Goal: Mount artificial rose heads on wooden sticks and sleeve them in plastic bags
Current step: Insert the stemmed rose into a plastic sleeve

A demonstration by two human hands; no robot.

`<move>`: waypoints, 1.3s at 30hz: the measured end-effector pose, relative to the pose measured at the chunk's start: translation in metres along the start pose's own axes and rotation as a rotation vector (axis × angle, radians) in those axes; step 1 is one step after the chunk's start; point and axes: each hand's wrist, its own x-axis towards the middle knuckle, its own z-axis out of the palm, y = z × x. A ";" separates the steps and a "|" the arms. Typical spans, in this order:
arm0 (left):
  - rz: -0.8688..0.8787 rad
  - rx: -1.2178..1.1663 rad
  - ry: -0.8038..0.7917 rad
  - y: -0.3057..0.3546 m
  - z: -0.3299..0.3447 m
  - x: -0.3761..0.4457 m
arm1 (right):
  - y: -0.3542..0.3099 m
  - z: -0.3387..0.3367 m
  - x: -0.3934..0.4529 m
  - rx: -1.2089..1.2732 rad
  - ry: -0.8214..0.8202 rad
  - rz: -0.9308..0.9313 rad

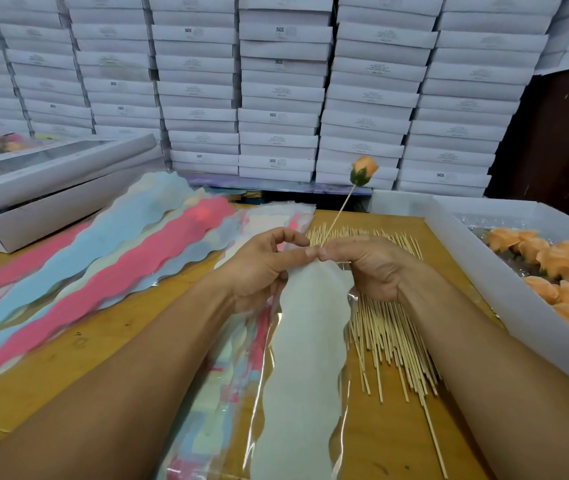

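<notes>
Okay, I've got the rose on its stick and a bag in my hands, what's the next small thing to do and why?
Probably work the bag's mouth open with the left hand and feed the stick's lower end in. The peach rose already sits on its stick, held by the right hand, and both hands pinch the top of the white bag, which does not yet surround the stick.

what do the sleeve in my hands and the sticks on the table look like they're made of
Sleeve: seemingly clear glossy plastic film with a matte pale wavy-edged panel; the edges glint. Sticks: thin, pale, matte, likely bamboo or wood.
</notes>
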 end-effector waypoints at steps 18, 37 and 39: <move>-0.110 0.071 -0.101 0.003 0.005 -0.007 | -0.002 -0.012 0.014 0.540 0.361 -0.036; 0.035 -0.092 0.118 0.008 0.009 -0.004 | -0.001 0.015 0.002 0.366 -0.030 0.018; 0.037 -0.100 0.112 0.009 0.010 -0.005 | -0.002 0.015 0.004 0.390 0.011 0.004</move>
